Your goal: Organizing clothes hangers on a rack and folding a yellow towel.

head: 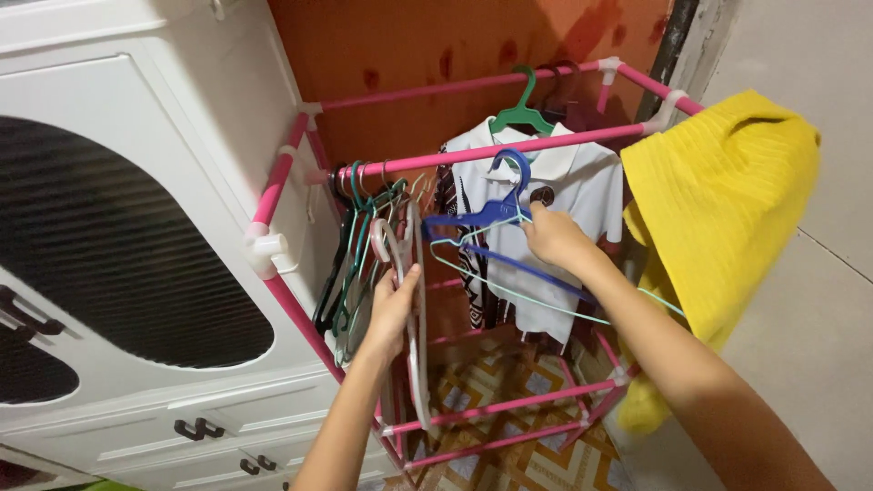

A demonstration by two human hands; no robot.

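Blue hanger (pixel 496 214) hooked on the front pink rail (pixel 509 152) of the pink tube rack (pixel 273 186), hook over the rail, body angled down to the right. Right hand (pixel 555 238) is at its shoulder, just below and right of the hook, fingers closed onto the hanger together with a thin pale green wire hanger (pixel 536 305) that runs down past the wrist. Pinched grip, thumb side up.

Left hand (pixel 393 309) is lower left, well apart from the blue hanger, fingers wrapped round a white hanger (pixel 416 364) that hangs vertical from the same rail. Clamped on it.

Around:
- Bunch of empty hangers (pixel 350 264), dark green and black, packed just left of the left hand at the rail's left end.
- White polo shirt (pixel 568 191) on a green hanger (pixel 523 114) directly behind the blue hanger, hung from the rear rail; a dark patterned garment (pixel 473 273) beside it.
- Yellow towel (pixel 723 200) draped over the rack's right corner, touching the right forearm side, crowds the right end of the rail.
- White cabinet (pixel 136 182) with dark oval panels hard against the rack's left side.
- Orange wall (pixel 473 45) behind, patterned tile floor (pixel 518 455) under the rack.

Shirt and hanger bunch leave only a narrow free stretch of rail around the blue hanger.
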